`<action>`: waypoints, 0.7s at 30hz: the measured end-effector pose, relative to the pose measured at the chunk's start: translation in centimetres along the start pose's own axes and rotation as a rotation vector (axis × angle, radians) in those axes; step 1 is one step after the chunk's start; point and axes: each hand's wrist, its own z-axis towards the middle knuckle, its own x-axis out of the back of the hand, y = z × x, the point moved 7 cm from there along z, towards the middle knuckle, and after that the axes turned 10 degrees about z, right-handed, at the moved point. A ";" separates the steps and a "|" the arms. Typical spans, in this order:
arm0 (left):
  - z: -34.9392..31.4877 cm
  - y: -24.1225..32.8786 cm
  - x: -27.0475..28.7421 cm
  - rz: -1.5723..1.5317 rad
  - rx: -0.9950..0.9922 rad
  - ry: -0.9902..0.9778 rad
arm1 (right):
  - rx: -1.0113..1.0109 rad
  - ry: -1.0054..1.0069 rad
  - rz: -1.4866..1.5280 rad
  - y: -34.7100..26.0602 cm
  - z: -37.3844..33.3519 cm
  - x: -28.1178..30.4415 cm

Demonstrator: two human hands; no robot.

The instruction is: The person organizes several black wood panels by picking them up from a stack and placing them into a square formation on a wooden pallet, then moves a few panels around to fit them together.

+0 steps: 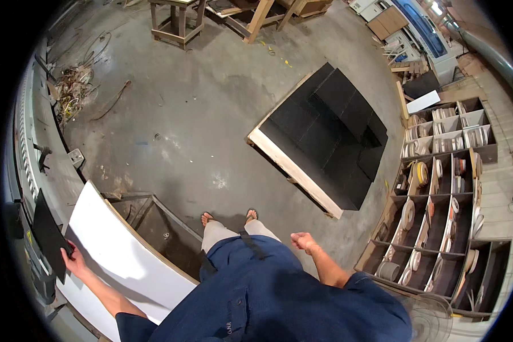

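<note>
A thin black panel (48, 239) stands tilted at the far left, beside the machine. My left hand (74, 261) grips its near edge, with the thumb and fingers curled round the board. Below that arm lies a white tabletop (117, 251), its outer edge curving toward my legs. My right hand (304, 242) hangs out to the right of my body over the floor. Its fingers are curled in, and nothing shows in them.
A stack of black panels (319, 125) on a pale wooden base lies ahead to the right. Shelves (433, 211) with rolls of edge banding line the right side. A wooden stand (176, 23) is at the back; scrap strips (74, 94) lie far left. A metal frame (174, 214) juts out by my feet.
</note>
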 end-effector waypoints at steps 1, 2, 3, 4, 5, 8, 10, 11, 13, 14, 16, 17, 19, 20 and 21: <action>-3.4 -6.3 -1.2 0.075 0.026 0.032 | -0.006 0.043 0.011 0.6 -0.3 1.9; -6.0 -9.2 -3.0 0.163 0.004 0.041 | 0.000 0.037 0.023 0.1 0.4 2.3; -7.5 -7.5 -2.8 0.298 0.048 -0.010 | 0.020 -0.004 0.037 -1.3 1.5 0.4; -8.8 -6.6 -2.8 0.433 0.107 -0.054 | 0.036 -0.030 0.053 -2.3 2.3 -1.1; -10.5 -7.7 -3.4 0.500 0.133 -0.041 | 0.045 -0.045 0.053 -2.8 2.9 -1.3; -18.5 -15.7 -14.4 0.611 0.053 -0.060 | 0.082 -0.065 0.103 -3.3 4.3 -0.1; -21.5 -18.5 -20.6 0.605 0.012 -0.128 | 0.076 -0.076 0.156 -4.0 5.0 -0.6; -22.0 -20.0 -22.0 0.630 0.034 -0.124 | 0.078 -0.096 0.163 -4.2 5.2 -0.9; -23.0 -24.4 -25.6 0.732 0.115 -0.200 | 0.093 -0.111 0.157 -4.4 5.8 -0.5; -24.0 -26.9 -27.8 0.813 0.172 -0.278 | 0.093 -0.120 0.174 -4.2 6.0 -0.2; -25.3 -31.8 -30.0 0.980 0.258 -0.274 | 0.112 -0.108 0.265 -3.7 6.5 0.8; -26.3 -34.3 -31.2 1.051 0.289 -0.276 | 0.106 -0.112 0.281 -3.2 6.5 1.2; -29.2 -39.8 -34.1 1.144 0.364 -0.326 | 0.091 -0.068 0.389 -2.0 6.8 2.9; -30.9 -42.5 -35.5 1.165 0.407 -0.375 | 0.083 -0.067 0.406 -1.1 6.9 3.8; -31.9 -45.2 -36.2 1.199 0.461 -0.419 | 0.077 -0.041 0.447 -0.1 7.0 5.1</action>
